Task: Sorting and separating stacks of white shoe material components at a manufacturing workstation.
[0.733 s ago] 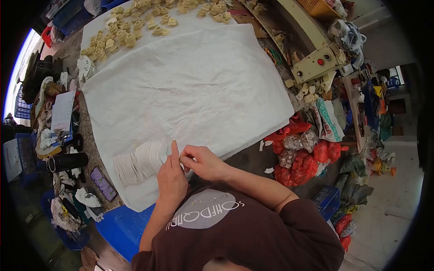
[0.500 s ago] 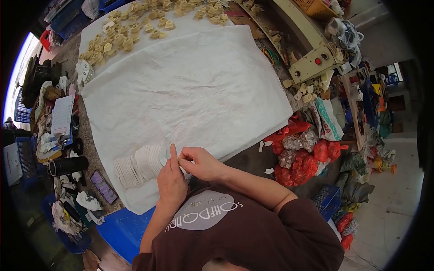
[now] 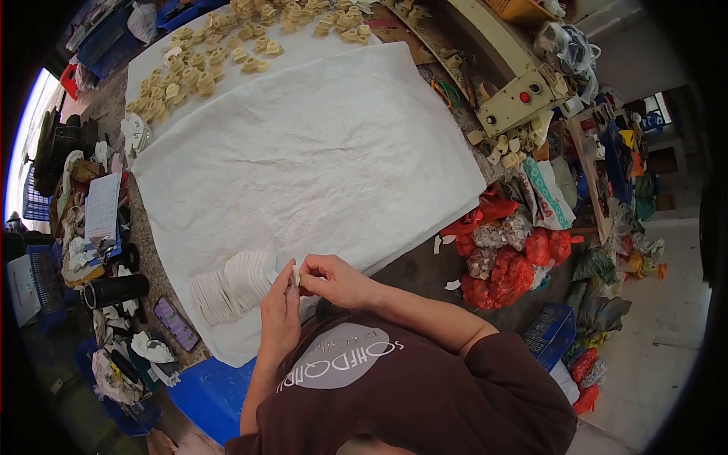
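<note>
Left hand [image 3: 279, 315]: fingers pinching small white piece [image 3: 295, 274].
Right hand [image 3: 334, 279]: fingers pinched on same piece.
White stack [image 3: 231, 284]: at 9 o'clock, fanned.
Risk: a nudge could topple it.

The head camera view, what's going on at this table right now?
A person in a brown shirt works at a table covered by a large white sheet. Both hands meet at its near edge: the left hand and right hand pinch a small white piece between their fingers. Just left of them lies a fanned stack of white pieces. Many tan pieces are spread along the far edge. A dark cylinder and a phone lie on the left.
</note>
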Motion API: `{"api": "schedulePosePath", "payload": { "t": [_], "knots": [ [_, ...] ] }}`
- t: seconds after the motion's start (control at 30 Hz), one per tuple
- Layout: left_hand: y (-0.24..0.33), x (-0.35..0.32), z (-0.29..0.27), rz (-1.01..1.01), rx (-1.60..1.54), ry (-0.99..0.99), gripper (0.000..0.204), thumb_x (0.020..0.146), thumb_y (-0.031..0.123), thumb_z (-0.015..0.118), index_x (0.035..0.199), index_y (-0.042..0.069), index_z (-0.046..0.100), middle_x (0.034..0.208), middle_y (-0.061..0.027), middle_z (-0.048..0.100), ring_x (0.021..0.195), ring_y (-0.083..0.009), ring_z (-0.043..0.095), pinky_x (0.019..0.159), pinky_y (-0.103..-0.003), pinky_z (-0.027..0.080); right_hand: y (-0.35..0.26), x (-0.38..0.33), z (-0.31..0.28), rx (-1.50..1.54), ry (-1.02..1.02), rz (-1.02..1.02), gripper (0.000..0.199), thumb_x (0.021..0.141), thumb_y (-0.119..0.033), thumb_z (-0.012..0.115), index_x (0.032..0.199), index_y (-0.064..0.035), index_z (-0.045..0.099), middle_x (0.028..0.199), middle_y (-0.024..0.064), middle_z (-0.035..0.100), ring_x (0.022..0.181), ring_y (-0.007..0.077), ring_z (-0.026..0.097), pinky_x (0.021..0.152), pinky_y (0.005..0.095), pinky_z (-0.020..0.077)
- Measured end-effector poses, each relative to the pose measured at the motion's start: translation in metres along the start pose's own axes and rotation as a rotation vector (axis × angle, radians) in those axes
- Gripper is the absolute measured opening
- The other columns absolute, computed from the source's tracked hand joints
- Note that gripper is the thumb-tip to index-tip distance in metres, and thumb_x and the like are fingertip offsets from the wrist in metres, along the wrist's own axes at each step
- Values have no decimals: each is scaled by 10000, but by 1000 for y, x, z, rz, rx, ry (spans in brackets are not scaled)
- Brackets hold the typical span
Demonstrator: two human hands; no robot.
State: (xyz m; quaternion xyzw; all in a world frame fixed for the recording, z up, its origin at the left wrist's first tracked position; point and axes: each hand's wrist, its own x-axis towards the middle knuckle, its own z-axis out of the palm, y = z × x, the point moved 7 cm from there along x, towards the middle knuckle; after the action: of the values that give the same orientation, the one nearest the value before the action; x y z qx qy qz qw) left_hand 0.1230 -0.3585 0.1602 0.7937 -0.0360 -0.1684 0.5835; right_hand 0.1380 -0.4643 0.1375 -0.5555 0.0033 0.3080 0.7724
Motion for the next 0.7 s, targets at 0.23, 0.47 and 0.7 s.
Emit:
{"api": "schedulePosePath", "payload": {
  "t": [0.23, 0.47, 0.7],
  "knots": [
    [21, -1, -6, 246, 326, 58, 336, 892, 56, 421, 1213, -4, 498, 959, -161, 522, 848, -279, 542, 778, -310, 434, -12, -4, 1, -422, 50, -161, 120, 824, -115, 527, 810, 2, 506, 699, 51, 528, 658, 109, 462, 607, 266, 400],
    [14, 2, -4, 41, 157, -114, 251, 881, 67, 448, 1093, 3, 565, 809, -137, 512, 721, -252, 519, 674, -320, 423, -11, -9, 5, -499, 18, -173, 128, 808, -106, 519, 860, 10, 537, 692, 100, 567, 599, 164, 496, 559, 294, 409],
    [-26, -1, -3, -81, 22, -29, 195, 874, 59, 454, 983, -16, 597, 697, -78, 507, 648, -155, 475, 600, -282, 393, -5, -14, 0, -562, 69, -211, 118, 784, -105, 532, 814, 9, 530, 665, 118, 563, 572, 187, 509, 541, 306, 409]
  ]
}}
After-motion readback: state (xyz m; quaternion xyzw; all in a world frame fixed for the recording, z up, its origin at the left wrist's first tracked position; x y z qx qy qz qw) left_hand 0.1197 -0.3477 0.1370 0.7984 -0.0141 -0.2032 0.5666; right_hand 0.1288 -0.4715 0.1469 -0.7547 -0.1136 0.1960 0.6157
